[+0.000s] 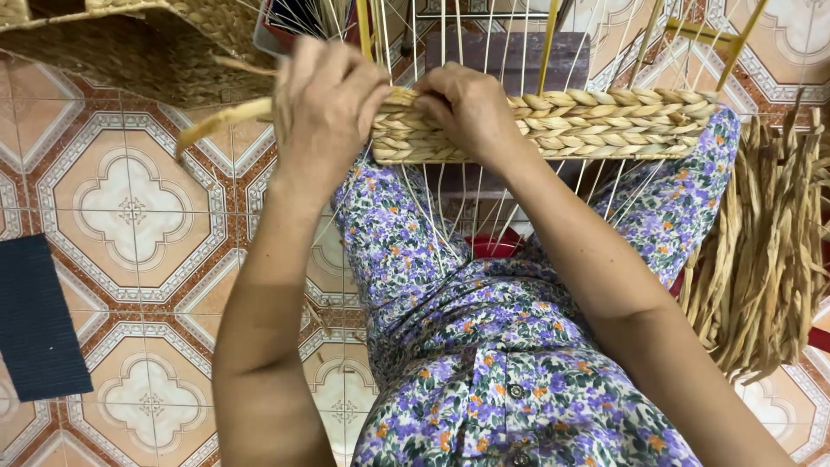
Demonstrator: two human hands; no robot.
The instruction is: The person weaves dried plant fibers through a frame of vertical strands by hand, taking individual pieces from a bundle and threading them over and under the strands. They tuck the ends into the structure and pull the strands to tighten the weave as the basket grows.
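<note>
**Weaving a braid onto a wire frame: handling notes**

Working left to right across the head view.

Far left: a finished basket (130, 43), woven and tan, sits on the tiled floor (130, 216). A dark mat (35, 320) lies near left.

Left hand (324, 108): fingers curled shut around a loose strand (220, 121) of dried fibre, whose free end trails out to the left. The hand meets the left end of the braid band (553, 125).

Right hand (467, 108): fingers bent down and pressed on the band's top rows, just beside the left hand. Whether it pinches a strand underneath cannot be told; the fingertips are hidden.

Band: several stacked rows of plaited fibre, running across thin upright wires (450, 199) of the frame, over the person's lap. A dark block (519, 56) sits behind the wires.

Far right: a bundle (769, 259) of loose dried stalks, beside the knee.

Judgement on handling:
- Strand looks light, dry, pliable, and rough enough not to slip; likely to crack if folded sharply.
- Best gripped close to the band, for tension.
- Wires look thin and springy; steady the frame by the woven rows, not by bare wire.
</note>
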